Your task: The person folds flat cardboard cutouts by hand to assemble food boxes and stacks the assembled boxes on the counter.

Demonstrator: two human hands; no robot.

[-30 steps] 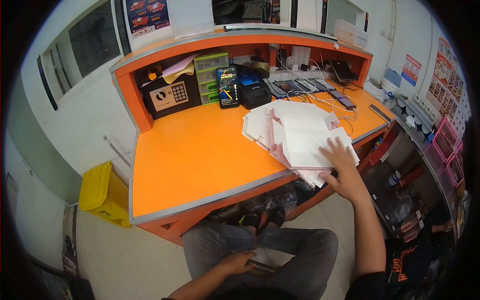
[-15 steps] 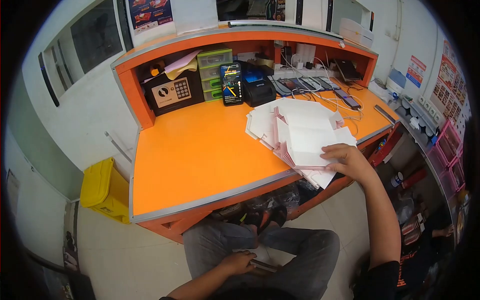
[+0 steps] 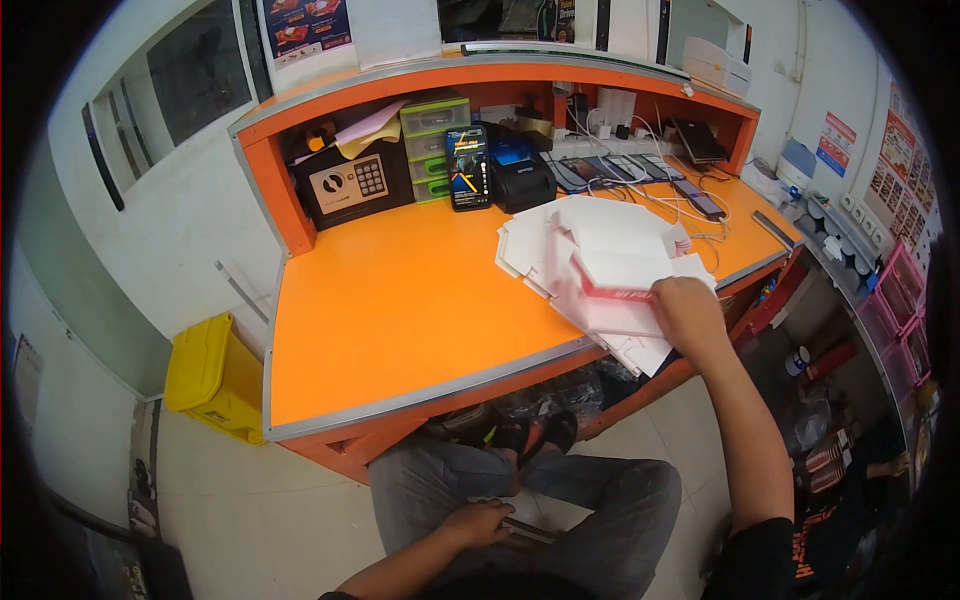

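Note:
A stack of flat white cardboard box blanks (image 3: 600, 270) with pink printed edges lies on the right part of the orange desk, overhanging its front edge. My right hand (image 3: 688, 315) is closed on the near right edge of the top box blank (image 3: 625, 255). That edge is raised and bent up, showing a strip of red print. The fingertips are partly hidden behind the hand. Down on my lap, my left hand (image 3: 478, 523) rests on my thigh with its fingers laid out and nothing visible in it.
On the orange desk (image 3: 400, 310) stand a safe (image 3: 350, 187), green drawers (image 3: 430, 150), an upright phone (image 3: 468, 168) and a black printer (image 3: 522, 180). Several phones and tangled cables (image 3: 640, 170) lie behind the cardboard. A yellow bin (image 3: 205, 370) is at left; another person's dark clothing shows at lower right.
My right hand has closed on the top box blank and lifted its near edge, exposing red print. The left hand has stayed on my thigh.

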